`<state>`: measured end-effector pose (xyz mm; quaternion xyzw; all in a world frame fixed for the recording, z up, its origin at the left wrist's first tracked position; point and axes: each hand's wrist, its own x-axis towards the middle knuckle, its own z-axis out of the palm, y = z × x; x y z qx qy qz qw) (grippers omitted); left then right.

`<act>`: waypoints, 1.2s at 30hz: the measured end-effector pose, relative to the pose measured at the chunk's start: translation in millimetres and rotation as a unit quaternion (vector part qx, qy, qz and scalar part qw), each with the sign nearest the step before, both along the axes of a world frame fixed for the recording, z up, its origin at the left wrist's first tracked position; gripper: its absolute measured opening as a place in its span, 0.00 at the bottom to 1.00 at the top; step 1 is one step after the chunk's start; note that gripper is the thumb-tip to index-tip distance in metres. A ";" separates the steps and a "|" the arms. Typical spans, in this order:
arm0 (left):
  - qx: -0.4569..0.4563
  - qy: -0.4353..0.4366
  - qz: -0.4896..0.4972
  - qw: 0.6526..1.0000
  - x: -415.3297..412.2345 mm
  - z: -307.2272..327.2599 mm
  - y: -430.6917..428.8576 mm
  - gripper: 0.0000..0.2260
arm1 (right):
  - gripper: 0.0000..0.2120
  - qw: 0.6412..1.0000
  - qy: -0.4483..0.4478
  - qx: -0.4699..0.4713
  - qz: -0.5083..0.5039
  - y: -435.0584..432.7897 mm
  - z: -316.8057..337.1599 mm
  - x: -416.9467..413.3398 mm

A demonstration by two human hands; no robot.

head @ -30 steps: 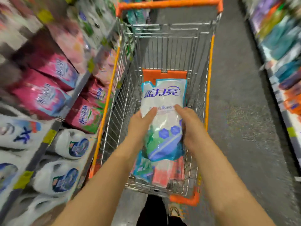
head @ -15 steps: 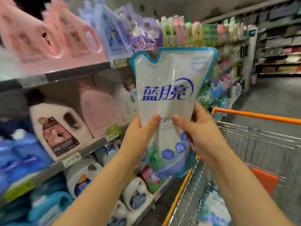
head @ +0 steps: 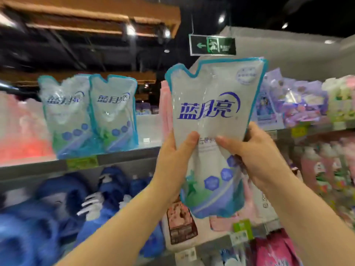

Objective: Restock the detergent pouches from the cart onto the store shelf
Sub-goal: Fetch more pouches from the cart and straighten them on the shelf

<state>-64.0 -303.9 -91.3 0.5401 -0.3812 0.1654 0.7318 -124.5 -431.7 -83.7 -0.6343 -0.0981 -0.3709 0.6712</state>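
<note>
I hold a white detergent pouch [head: 213,112] with a blue border and blue lettering upright in front of the top shelf [head: 123,156]. My left hand [head: 172,162] grips its left side with the thumb across the front. On the right side, my right hand [head: 255,156] grips it the same way. Two matching pouches [head: 90,114] stand side by side on the top shelf to the left. A bare stretch of shelf lies between them and the pouch I hold. The cart is out of view.
Pink packs [head: 21,129] fill the top shelf's far left, purple packs [head: 294,104] its right. Blue bottles [head: 63,208] sit on the shelf below, pink bottles [head: 326,166] to the right. A green exit sign [head: 212,45] hangs overhead.
Both hands lifted the pouch out of the cart and raised it to top-shelf height. My view swung from the cart up to the shelves.
</note>
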 end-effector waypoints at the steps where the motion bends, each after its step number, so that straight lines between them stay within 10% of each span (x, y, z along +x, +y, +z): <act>1: -0.012 -0.014 0.009 1.000 16.2 10.7 8.6 0.07 | 0.11 1.000 -0.006 -0.010 -0.003 5.7 11.6 17.9; 16: -0.091 -0.108 0.175 0.975 200.5 123.9 51.1 0.09 | 0.15 0.996 -0.047 -0.040 0.057 47.3 133.5 241.3; 36: 0.005 -0.025 0.256 0.966 268.2 88.7 34.8 0.19 | 0.32 0.987 -0.009 -0.155 -0.043 34.6 73.8 321.8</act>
